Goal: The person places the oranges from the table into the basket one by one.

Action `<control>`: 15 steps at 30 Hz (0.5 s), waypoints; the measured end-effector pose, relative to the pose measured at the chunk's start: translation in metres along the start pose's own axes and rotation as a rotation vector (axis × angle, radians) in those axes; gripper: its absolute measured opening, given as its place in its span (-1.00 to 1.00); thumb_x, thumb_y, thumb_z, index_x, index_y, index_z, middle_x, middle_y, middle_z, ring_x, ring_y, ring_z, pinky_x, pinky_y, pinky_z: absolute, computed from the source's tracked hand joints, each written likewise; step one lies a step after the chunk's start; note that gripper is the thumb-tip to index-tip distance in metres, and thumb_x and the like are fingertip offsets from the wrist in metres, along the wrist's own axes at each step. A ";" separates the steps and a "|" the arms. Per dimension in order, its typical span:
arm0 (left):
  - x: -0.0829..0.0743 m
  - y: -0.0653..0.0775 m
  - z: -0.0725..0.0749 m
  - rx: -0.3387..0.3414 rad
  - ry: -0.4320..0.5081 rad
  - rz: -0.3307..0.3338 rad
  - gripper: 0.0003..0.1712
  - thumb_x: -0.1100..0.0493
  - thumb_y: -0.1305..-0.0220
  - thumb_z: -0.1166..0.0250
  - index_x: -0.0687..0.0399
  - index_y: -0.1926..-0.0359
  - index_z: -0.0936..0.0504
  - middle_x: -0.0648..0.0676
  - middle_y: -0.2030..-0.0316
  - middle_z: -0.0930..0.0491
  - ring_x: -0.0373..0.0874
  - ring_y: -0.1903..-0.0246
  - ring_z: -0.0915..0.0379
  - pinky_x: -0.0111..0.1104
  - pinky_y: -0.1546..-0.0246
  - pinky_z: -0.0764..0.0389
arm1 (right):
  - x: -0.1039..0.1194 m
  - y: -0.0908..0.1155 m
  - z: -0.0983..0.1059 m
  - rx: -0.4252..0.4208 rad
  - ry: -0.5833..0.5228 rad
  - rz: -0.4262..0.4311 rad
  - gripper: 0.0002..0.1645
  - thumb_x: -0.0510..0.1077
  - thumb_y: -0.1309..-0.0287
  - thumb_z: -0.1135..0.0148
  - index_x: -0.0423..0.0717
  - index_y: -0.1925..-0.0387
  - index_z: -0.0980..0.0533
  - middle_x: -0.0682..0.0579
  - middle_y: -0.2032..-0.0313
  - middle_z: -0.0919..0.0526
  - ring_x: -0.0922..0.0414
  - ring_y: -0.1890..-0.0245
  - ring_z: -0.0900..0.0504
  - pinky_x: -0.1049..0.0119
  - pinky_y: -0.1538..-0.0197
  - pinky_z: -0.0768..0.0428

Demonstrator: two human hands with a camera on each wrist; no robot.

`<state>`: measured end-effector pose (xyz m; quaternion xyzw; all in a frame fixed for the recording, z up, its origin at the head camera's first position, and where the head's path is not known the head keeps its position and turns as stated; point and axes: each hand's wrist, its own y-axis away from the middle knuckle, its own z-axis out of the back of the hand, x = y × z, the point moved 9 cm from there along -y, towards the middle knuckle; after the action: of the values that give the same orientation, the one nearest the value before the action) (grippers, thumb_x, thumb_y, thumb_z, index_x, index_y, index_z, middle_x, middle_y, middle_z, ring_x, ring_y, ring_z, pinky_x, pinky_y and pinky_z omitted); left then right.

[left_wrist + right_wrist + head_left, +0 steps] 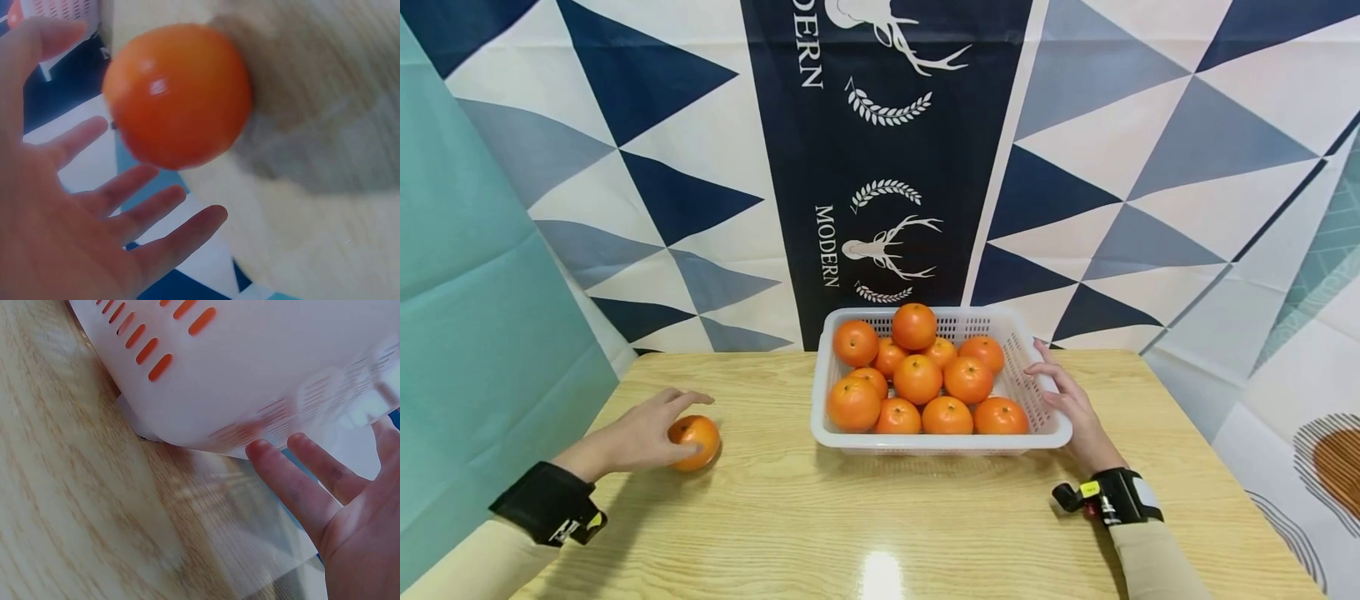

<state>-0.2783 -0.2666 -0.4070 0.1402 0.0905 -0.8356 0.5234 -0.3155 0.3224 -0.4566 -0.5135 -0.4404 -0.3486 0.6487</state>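
A single orange [696, 442] lies on the table at the left. My left hand [651, 433] reaches over it from the left. In the left wrist view the fingers [178, 240] are spread and relaxed beside the orange [178, 97], not curled round it. A white plastic basket [1052, 435] with slotted sides stands at the back centre, holding several oranges [917, 379]. My right hand [1075, 412] holds the basket's right rim. In the right wrist view, two fingertips [259, 450] touch the outer wall of the basket [206, 394], while another digit reaches up toward the rim.
The light wooden table [850, 517] ends at a patterned cloth backdrop [880, 167] just behind the basket. A teal cloth [482, 333] hangs along the left side. Each wrist wears a black strap [542, 504] with a small camera.
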 end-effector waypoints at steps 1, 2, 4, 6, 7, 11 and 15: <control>0.001 0.001 -0.003 -0.001 0.002 -0.001 -0.17 -0.08 -0.20 -0.54 0.16 -0.43 -0.61 0.45 -0.26 -0.63 0.16 -0.01 -0.68 -0.03 0.07 -0.72 | 0.000 0.000 0.000 0.003 -0.002 0.002 -0.51 -0.28 -0.59 0.14 0.13 -0.28 -0.58 0.07 -0.89 0.21 0.11 -0.86 0.20 0.67 -0.48 -0.38; 0.002 0.001 -0.005 -0.002 0.005 -0.002 -0.17 -0.07 -0.18 -0.55 0.16 -0.43 -0.61 0.45 -0.24 -0.63 0.11 0.02 -0.66 -0.08 0.10 -0.70 | 0.000 0.000 0.000 0.005 -0.001 0.003 -0.51 -0.28 -0.59 0.14 0.12 -0.29 -0.57 0.08 -0.89 0.20 0.11 -0.86 0.20 0.67 -0.48 -0.38; 0.003 0.002 -0.009 0.002 0.014 0.000 -0.16 -0.08 -0.17 -0.56 0.15 -0.43 -0.60 0.43 -0.22 -0.63 0.03 0.07 -0.64 -0.17 0.16 -0.67 | 0.000 -0.001 -0.001 0.008 -0.002 0.003 -0.52 -0.28 -0.60 0.14 0.09 -0.29 -0.57 0.09 -0.89 0.20 0.08 -0.86 0.21 0.66 -0.47 -0.39; 0.003 0.002 -0.012 0.004 0.020 -0.002 -0.14 -0.08 -0.15 -0.56 0.15 -0.43 -0.59 0.40 -0.19 -0.64 -0.03 0.10 -0.62 -0.22 0.19 -0.65 | -0.001 -0.001 -0.001 0.009 -0.003 0.001 -0.52 -0.28 -0.60 0.14 0.06 -0.30 -0.57 0.10 -0.89 0.20 0.04 -0.87 0.23 0.66 -0.47 -0.40; 0.003 0.002 -0.014 0.007 0.025 -0.003 -0.14 -0.08 -0.14 -0.57 0.14 -0.43 -0.59 0.39 -0.18 -0.64 -0.05 0.12 -0.61 -0.23 0.20 -0.65 | -0.001 -0.001 0.000 0.008 -0.003 -0.001 -0.53 -0.28 -0.60 0.13 0.06 -0.30 -0.57 0.10 -0.89 0.20 0.03 -0.88 0.24 0.66 -0.47 -0.40; 0.003 0.002 -0.020 0.013 0.043 -0.004 -0.11 -0.06 -0.07 -0.61 0.13 -0.41 -0.59 0.37 -0.16 -0.64 -0.11 0.15 -0.60 -0.27 0.23 -0.65 | -0.002 0.000 0.000 0.007 -0.002 -0.007 -0.53 -0.27 -0.60 0.13 0.07 -0.30 -0.57 0.10 -0.89 0.20 -0.01 -0.89 0.28 0.66 -0.48 -0.39; 0.004 0.000 -0.024 0.013 0.050 -0.020 -0.13 -0.02 -0.01 -0.64 0.13 -0.37 -0.61 0.33 -0.14 -0.67 -0.14 0.17 -0.58 -0.29 0.23 -0.62 | -0.001 0.000 0.000 0.005 0.004 -0.008 -0.52 -0.28 -0.60 0.14 0.09 -0.29 -0.57 0.10 -0.89 0.20 0.08 -0.87 0.23 0.67 -0.48 -0.38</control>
<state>-0.2760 -0.2627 -0.4311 0.1634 0.0997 -0.8375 0.5117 -0.3160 0.3229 -0.4576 -0.5096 -0.4420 -0.3511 0.6493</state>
